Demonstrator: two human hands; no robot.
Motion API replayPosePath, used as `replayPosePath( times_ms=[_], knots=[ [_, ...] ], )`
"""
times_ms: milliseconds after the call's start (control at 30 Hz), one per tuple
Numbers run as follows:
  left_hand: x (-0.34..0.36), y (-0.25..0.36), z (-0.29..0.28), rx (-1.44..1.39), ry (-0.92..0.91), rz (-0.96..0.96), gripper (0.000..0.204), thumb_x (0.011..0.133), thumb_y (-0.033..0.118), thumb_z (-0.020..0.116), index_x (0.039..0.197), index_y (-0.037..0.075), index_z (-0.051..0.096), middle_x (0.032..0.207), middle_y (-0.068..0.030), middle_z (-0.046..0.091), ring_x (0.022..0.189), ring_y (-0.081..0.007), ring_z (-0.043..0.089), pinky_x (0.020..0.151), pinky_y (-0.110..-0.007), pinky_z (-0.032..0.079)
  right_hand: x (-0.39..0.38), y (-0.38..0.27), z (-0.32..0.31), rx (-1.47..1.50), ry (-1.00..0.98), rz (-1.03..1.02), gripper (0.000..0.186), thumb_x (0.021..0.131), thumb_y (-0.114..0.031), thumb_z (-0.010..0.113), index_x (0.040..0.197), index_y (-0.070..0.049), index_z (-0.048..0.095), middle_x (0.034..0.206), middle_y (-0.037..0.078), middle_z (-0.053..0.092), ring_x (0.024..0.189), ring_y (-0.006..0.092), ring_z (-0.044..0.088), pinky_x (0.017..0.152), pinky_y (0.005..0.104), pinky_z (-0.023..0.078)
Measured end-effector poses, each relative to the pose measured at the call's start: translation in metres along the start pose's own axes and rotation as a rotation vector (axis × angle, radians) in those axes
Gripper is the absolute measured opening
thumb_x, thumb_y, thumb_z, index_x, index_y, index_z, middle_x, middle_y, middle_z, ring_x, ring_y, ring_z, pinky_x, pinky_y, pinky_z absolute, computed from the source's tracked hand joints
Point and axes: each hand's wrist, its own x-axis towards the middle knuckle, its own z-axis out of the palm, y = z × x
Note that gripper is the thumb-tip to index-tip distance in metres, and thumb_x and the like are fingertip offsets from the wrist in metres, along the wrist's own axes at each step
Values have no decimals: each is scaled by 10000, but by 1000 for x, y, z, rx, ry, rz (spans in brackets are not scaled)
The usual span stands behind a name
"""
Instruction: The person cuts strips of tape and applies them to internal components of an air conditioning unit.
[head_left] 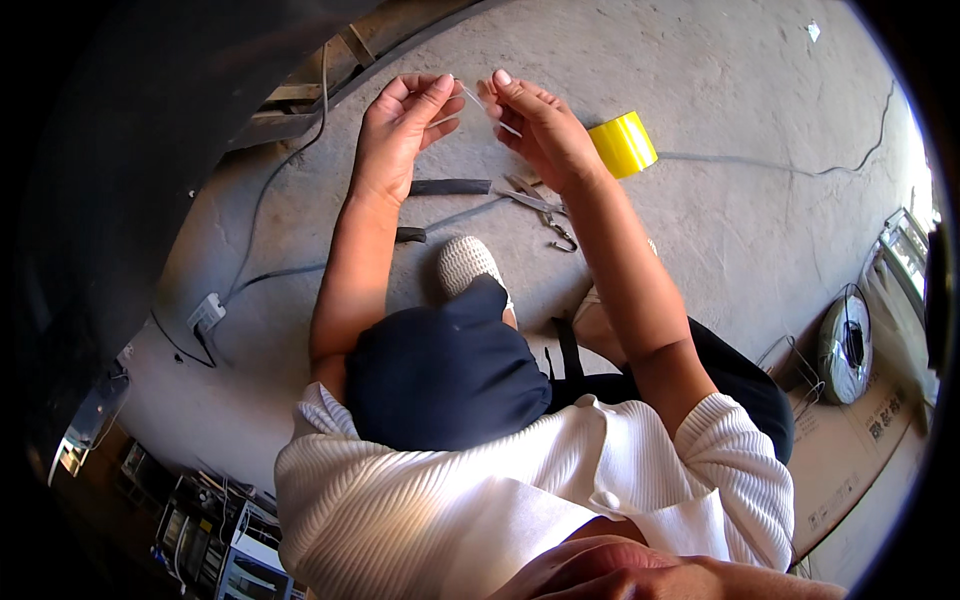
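Both hands are raised over the concrete floor, thumbs up and fingertips close together. My left hand [408, 122] pinches one end of a thin, clear, thread-like strip [472, 97] between thumb and forefinger, its other fingers curled loosely. Facing it, my right hand [541, 125] has its thumb and fingers closed where the strip's other end runs; the exact grip is too small to make out. A roll of yellow tape [622, 146] lies on the floor just right of my right wrist. Beneath the hands are metal scissors [533, 201], partly hidden by my right forearm, and a short black tube [452, 187].
Another black tube piece [411, 235] lies near my left forearm. Cables cross the floor, with a white power strip [207, 313] at left. A dark panel [120, 200] fills the left side. At right, a wire coil [846, 350] rests on cardboard [850, 450].
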Motion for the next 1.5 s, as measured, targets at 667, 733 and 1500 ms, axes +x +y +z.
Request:
replayPosePath(
  times_ms=[667,733,1500],
  knots=[
    [0,0,9,108,-89,-72,227,903,264,682,1036,100,598,1039,-37,669,980,-131,629,867,-304,526,4,11,-9,53,39,-201,190,917,-304,646,936,-115,655,832,-56,591,783,61,501,739,252,398],
    [1,-2,9,35,-137,-92,263,905,287,677,1065,97,591,1069,-43,660,1005,-142,621,887,-318,520,4,11,-11,101,5,-184,186,923,-298,639,940,-113,653,828,-54,596,765,67,497,727,261,397],
    [-4,-5,17,57,25,72,158,889,224,695,1006,131,646,1002,17,666,972,-98,612,887,-271,461,-4,1,-2,-108,213,-644,247,868,-227,720,997,-18,698,917,16,696,764,107,596,717,236,455]
  ],
)
